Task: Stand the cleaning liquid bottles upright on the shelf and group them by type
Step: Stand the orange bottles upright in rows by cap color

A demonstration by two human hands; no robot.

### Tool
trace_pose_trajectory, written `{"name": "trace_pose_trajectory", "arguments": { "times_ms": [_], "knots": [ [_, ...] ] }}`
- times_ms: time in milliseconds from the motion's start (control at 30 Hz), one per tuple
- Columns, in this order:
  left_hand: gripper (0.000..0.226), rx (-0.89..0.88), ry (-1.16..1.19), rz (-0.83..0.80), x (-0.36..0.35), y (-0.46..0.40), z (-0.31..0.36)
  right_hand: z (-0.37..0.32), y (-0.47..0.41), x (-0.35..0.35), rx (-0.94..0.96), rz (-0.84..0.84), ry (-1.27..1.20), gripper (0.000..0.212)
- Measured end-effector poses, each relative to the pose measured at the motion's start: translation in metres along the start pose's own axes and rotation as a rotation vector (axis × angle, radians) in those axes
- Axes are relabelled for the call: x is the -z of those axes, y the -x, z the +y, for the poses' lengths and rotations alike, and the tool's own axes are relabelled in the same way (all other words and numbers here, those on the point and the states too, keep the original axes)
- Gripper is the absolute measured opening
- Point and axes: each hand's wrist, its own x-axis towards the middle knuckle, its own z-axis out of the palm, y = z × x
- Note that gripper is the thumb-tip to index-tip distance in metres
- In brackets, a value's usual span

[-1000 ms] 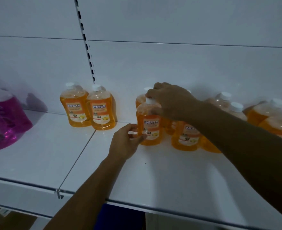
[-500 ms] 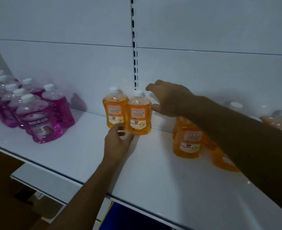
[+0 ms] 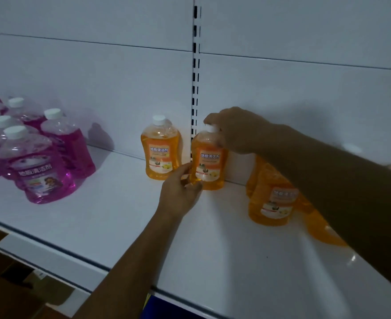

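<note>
A white metal shelf (image 3: 111,217) with a white back panel and a slotted upright strip (image 3: 195,72) carries everything here. At its left end stands a cluster of large clear plastic bottles of pink liquid with white caps (image 3: 40,162), all upright and close together. Toward the right, partly hidden behind the right forearm, more clear plastic bottles of orange liquid (image 3: 274,203) crowd together; whether each stands straight I cannot tell. Near the shelf's back edge, one small orange-liquid bottle with a white cap (image 3: 161,149) stands upright alone. Just beside it on the right is the held orange bottle (image 3: 208,162), upright with its base on the shelf. The right hand (image 3: 240,130) grips its capped top from above, and the left hand (image 3: 178,192) pinches its lower left side.
</note>
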Motion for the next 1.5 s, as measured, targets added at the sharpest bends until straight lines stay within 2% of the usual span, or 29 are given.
{"name": "trace_pose_trajectory", "arguments": {
  "times_ms": [233, 367, 467, 567, 667, 733, 833, 900, 1000, 1133, 1267, 1500],
  "knots": [
    [0.051, -0.07, 0.0, -0.131, -0.03, -0.008, 0.008, 0.024, 0.028, 0.012, -0.098, -0.026, 0.159, 0.041],
    [0.054, -0.047, -0.033, -0.17, -0.026, -0.003, 0.008, 0.019, 0.03, 0.015, -0.073, 0.006, 0.309, 0.051],
    [0.035, -0.033, -0.082, -0.015, -0.002, 0.002, 0.004, 0.0, 0.02, 0.014, 0.008, 0.14, 0.368, 0.06],
    [0.005, -0.041, -0.18, 0.198, 0.035, 0.006, -0.001, -0.029, -0.001, 0.006, 0.02, 0.171, 0.147, 0.061],
    [0.014, -0.007, -0.156, 0.344, 0.065, 0.005, -0.01, -0.052, -0.023, -0.008, 0.014, 0.107, -0.088, 0.063],
    [0.031, 0.088, -0.145, 0.38, 0.076, 0.002, -0.014, -0.062, -0.035, -0.018, 0.027, 0.056, -0.17, 0.071],
    [0.072, 0.207, -0.116, 0.252, 0.083, -0.01, -0.017, -0.072, -0.048, -0.03, 0.011, 0.011, -0.296, 0.08],
    [0.081, 0.223, -0.018, 0.128, 0.084, -0.015, -0.015, -0.076, -0.054, -0.035, -0.004, 0.016, -0.354, 0.075],
    [0.071, 0.177, 0.088, 0.027, 0.084, -0.015, -0.019, -0.077, -0.057, -0.036, -0.003, 0.08, -0.396, 0.056],
    [0.059, 0.146, 0.049, 0.084, 0.084, -0.007, -0.022, -0.076, -0.05, -0.031, 0.023, 0.086, -0.348, 0.049],
    [0.051, 0.124, 0.037, 0.108, 0.085, 0.004, -0.021, -0.075, -0.034, -0.019, 0.07, 0.046, -0.275, 0.051],
    [0.043, 0.09, -0.133, 0.018, 0.065, 0.02, -0.002, -0.057, 0.007, 0.003, 0.065, 0.002, -0.071, 0.06]
  ]
}}
